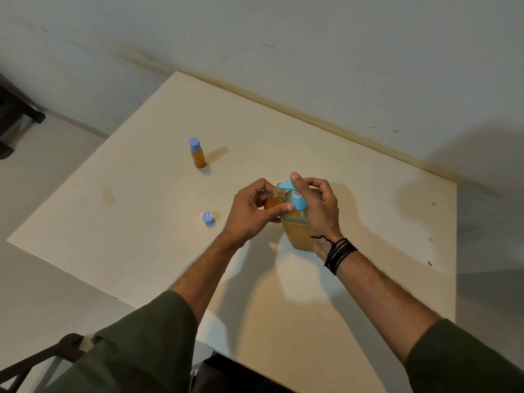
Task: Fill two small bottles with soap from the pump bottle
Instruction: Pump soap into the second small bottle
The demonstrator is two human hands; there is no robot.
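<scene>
On a cream table (pixel 368 222) by a pale wall stands the pump bottle (pixel 297 231). The left hand (pixel 252 214) pinches an uncapped small bottle (pixel 273 201) under its spout; the right hand (pixel 317 205) curls over the pump. Left of it lie a loose blue cap (pixel 208 217) and, farther back, a capped filled bottle (pixel 197 153).

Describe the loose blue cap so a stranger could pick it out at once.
Start at the cream table and find the left hand holding an open small bottle at the pump bottle. Just left of that hand lies the loose blue cap, flat on the tabletop, alone; the other blue cap sits on the capped bottle farther back.
</scene>
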